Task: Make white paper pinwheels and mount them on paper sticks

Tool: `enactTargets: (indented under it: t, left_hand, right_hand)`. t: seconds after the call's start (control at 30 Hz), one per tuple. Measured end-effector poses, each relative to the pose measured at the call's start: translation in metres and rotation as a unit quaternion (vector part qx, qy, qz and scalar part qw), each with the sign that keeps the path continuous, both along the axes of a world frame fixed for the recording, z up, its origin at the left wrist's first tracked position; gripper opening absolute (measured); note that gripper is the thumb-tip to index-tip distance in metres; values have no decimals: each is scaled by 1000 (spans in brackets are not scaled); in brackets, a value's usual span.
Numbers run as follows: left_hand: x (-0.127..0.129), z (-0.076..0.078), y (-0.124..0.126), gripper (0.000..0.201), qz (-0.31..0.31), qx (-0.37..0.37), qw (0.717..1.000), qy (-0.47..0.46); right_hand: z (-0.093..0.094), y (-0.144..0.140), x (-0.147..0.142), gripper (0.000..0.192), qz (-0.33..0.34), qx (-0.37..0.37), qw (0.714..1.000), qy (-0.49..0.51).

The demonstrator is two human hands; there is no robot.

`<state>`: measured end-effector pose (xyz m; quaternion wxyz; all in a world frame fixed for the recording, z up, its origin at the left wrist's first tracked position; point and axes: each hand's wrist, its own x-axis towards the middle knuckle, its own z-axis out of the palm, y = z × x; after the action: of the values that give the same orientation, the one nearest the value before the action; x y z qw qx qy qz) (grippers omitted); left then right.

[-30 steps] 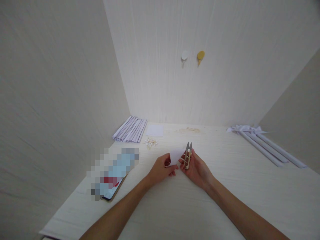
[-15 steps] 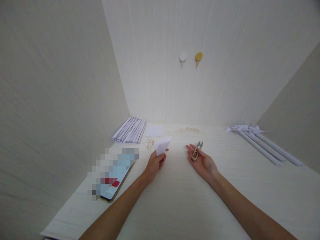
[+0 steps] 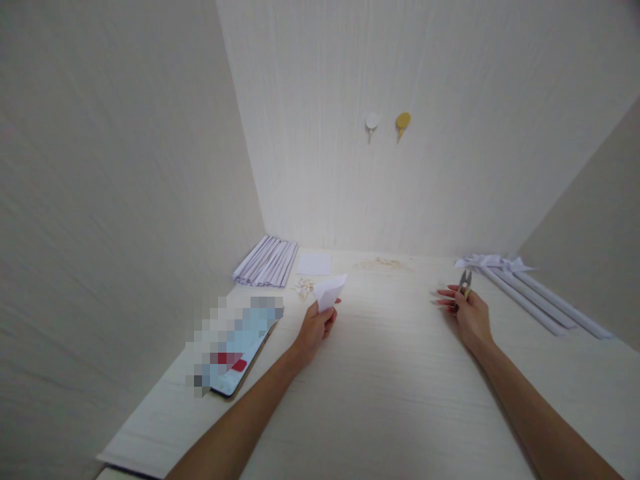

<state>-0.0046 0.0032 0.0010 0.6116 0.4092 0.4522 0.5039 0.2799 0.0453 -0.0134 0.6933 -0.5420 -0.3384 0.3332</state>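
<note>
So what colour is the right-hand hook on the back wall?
Mustard yellow hook, seen in the head view.

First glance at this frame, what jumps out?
The two hands held apart over the pale table: the left hand holds up a folded white paper, and the right hand holds small snips near the rolled paper tubes. Two hooks hang on the back wall.

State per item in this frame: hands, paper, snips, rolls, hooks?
left hand: shut on folded paper, raised off the table
folded paper: pinched, lifted
right hand: holding thread snips, fingers extended
thread snips: blades slightly apart, pointing away
folded strips: stacked flat, far left corner
paper rolls: lying flat, right side
wall hooks: nothing hanging
phone: lying flat
</note>
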Motion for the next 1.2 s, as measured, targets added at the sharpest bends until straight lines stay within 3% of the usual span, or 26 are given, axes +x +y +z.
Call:
enactTargets:
  t: [0.17, 0.27, 0.43, 0.57, 0.7, 0.8, 1.0, 1.2]
  left_hand:
    - [0, 0, -1, 34, -27, 3, 999, 18]
    - [1, 1, -3, 42, -57, 25, 998, 14]
    - [2, -3, -3, 62, -106, 65, 992, -11]
    - [6, -6, -4, 50, -93, 86, 990, 65]
    - [9, -8, -8, 34, -143, 134, 971, 138]
    - [9, -10, -8, 33, -163, 114, 968, 150]
    - [5, -10, -4, 37, -133, 45, 983, 118]
    - [-1, -7, -4, 31, -172, 37, 981, 81]
  right_hand:
    - [1, -1, -15, 11, 42, 30, 997, -60]
    - [7, -8, -40, 13, 101, 28, 994, 36]
    - [13, -34, -100, 20, 269, -1, 947, 176]
    - [12, -55, -132, 22, 356, -40, 908, 219]
    - [13, -61, -140, 25, 345, -73, 905, 236]
    - [14, -60, -138, 23, 327, -89, 913, 227]
    - [9, -57, -135, 19, 328, -84, 911, 235]
    - [11, -55, -133, 14, 320, -109, 897, 284]
